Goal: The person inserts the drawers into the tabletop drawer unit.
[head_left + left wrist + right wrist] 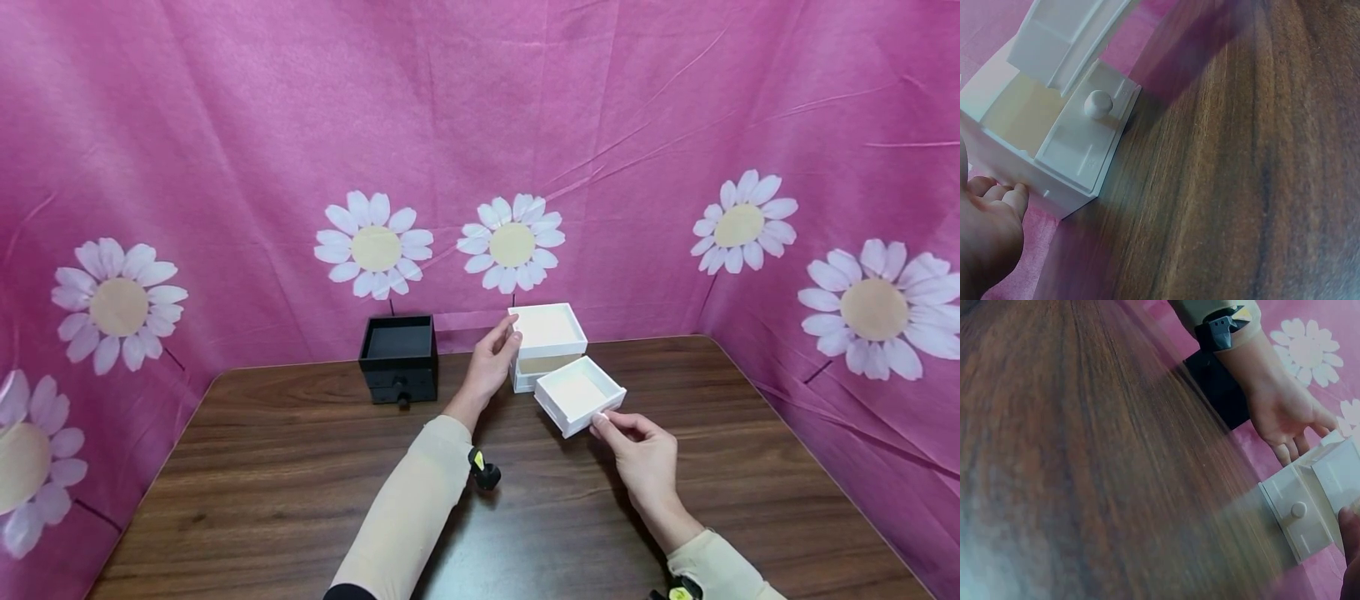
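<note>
A small white two-tier drawer box (551,342) stands near the back of the table, its upper slot vacant. Its lower drawer front (1082,137), with a round knob, sits in place. My left hand (491,367) rests against the box's left side, fingers on the side wall and thumb near the front edge. In front of the box, a white drawer (579,392) is out of the slot and held tilted in the air. My right hand (647,457) pinches it at its front between thumb and fingers. The drawer's inside looks bare.
A similar black drawer box (398,358) with dark knobs stands left of the white one. Both sit on a brown wood-grain table (285,483). Pink cloth (480,125) with daisies hangs behind and at both sides. Each wrist wears a small black device.
</note>
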{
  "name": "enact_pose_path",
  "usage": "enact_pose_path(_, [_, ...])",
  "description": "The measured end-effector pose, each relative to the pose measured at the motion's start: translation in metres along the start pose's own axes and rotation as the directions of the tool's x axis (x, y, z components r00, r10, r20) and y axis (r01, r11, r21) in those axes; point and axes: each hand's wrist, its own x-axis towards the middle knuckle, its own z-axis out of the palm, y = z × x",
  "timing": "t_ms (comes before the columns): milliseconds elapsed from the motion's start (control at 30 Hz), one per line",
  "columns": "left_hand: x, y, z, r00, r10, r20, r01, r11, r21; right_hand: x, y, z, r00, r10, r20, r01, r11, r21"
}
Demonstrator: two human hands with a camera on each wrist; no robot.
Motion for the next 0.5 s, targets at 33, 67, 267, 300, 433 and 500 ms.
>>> enact_pose_path(33, [-0.0002,-0.0001,0.0000,1.000,0.002,-0.002,-0.002,1.000,0.002,-0.0001,0.0001,0.0007,1.000,0.001,0.003,-0.001,1.000,0.000])
enact_pose_path(67, [-0.0002,-0.0003,-0.0001,1.000,0.004,-0.003,-0.004,1.000,0.003,-0.0002,0.0002,0.0015,1.000,0.002,0.006,-0.002,1.000,0.000])
enact_pose_path(267, [-0.0003,-0.0023,0.0005,1.000,0.008,-0.009,-0.008,1.000,-0.002,0.0005,0.0006,0.0054,1.000,0.001,0.023,-0.001,1.000,0.010])
enact_pose_path(300, [-0.0001,-0.0026,0.0006,1.000,0.010,-0.010,-0.010,1.000,-0.003,0.0008,0.0006,0.0059,1.000,0.000,0.024,0.000,1.000,0.008])
enact_pose_path(433, [0.0004,-0.0024,0.0011,1.000,0.017,-0.010,-0.017,1.000,-0.005,0.0017,0.0004,0.0074,1.000,0.001,0.018,-0.001,1.000,-0.002])
enact_pose_path(500, [0.0007,-0.0017,0.0012,1.000,0.014,-0.009,-0.014,1.000,-0.002,0.0023,0.0004,0.0081,1.000,0.003,0.014,-0.003,1.000,-0.005])
